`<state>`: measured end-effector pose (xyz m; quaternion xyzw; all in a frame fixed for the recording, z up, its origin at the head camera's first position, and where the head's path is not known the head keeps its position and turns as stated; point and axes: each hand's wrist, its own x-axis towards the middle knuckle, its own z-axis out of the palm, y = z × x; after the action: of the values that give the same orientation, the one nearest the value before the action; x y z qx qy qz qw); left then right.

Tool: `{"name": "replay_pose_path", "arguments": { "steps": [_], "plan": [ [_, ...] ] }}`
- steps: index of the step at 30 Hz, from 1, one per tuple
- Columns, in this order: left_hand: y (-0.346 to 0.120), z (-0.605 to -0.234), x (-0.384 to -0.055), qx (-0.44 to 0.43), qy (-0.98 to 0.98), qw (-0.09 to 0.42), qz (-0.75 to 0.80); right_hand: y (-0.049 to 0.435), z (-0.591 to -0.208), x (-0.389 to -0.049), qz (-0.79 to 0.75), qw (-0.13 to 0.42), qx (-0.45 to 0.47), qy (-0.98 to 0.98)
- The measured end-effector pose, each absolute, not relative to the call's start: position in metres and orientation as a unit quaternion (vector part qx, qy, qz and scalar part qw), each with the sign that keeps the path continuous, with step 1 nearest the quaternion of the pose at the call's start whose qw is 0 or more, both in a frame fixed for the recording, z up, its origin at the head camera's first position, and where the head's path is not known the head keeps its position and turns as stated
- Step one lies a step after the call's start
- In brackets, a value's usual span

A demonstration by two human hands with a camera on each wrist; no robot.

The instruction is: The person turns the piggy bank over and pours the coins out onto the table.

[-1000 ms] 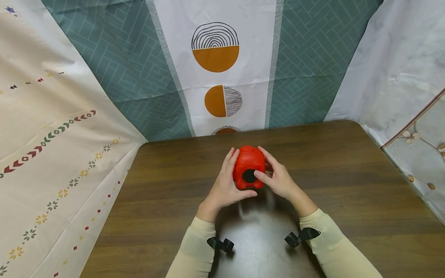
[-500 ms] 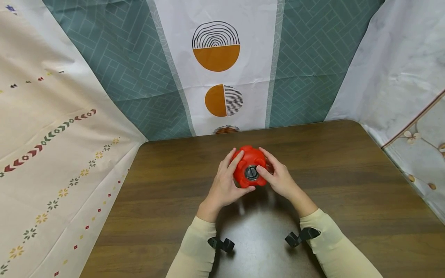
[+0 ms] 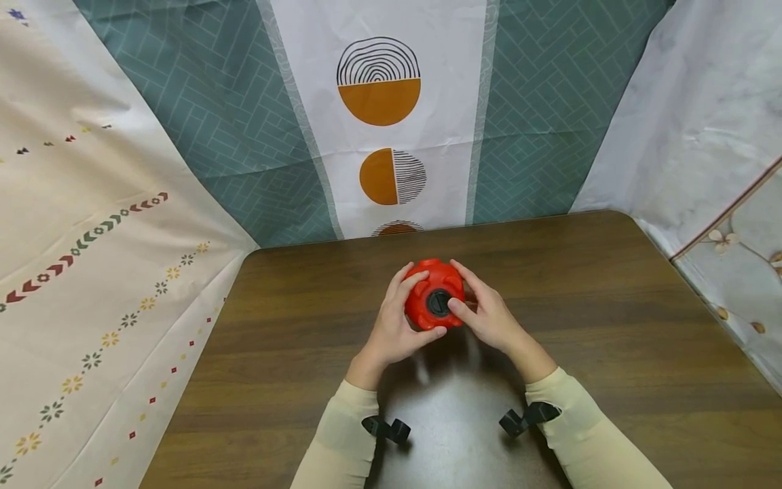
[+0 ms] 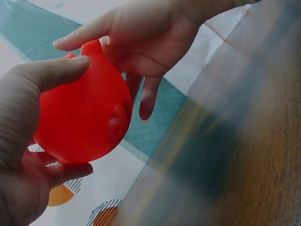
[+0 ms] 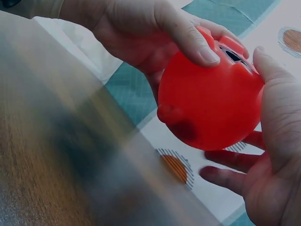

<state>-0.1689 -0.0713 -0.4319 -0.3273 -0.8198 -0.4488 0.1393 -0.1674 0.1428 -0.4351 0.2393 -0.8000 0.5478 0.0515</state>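
A round red piggy bank [image 3: 419, 288] is held up over the table in the head view, its underside with stubby feet turned toward me. A black round plug [image 3: 436, 303] sits in that underside. My left hand [image 3: 391, 333] grips the bank's left side, thumb low near the front and fingers over the far side. My right hand [image 3: 493, 320] holds the right side, its thumb tip at the edge of the plug. The left wrist view shows the smooth red body [image 4: 84, 117] between both hands. In the right wrist view, the plug's dark opening area [image 5: 233, 55] lies between the thumbs.
The brown wooden table [image 3: 293, 394] extends on all sides beneath the hands. A patterned cloth [image 3: 537, 136] hangs behind its far edge, with pale cloths at left and right. Black camera mounts [image 3: 391, 430] are strapped to both forearms.
The bank has been turned and tilted in the hands, so its underside and plug show more fully than a second ago. Left fingers have shifted further over it; the arms stay almost in place.
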Motion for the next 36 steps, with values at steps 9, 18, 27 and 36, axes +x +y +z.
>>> {"name": "replay_pose_path", "arguments": {
  "steps": [9,18,27,36],
  "plan": [
    [-0.071,-0.432,-0.168,-0.326,-0.815,0.125,-0.464,0.139,-0.43,-0.167,0.546,0.065,0.238,-0.8],
    [-0.069,-0.434,-0.168,-0.307,-0.827,0.121,-0.454,0.131,-0.398,-0.148,0.561,0.093,0.233,-0.789],
    [-0.066,-0.435,-0.168,-0.3,-0.837,0.143,-0.435,0.131,-0.398,-0.146,0.582,0.168,0.243,-0.758],
    [-0.064,-0.436,-0.169,-0.29,-0.843,0.154,-0.425,0.129,-0.401,-0.147,0.551,0.202,0.248,-0.771]
  ]
}}
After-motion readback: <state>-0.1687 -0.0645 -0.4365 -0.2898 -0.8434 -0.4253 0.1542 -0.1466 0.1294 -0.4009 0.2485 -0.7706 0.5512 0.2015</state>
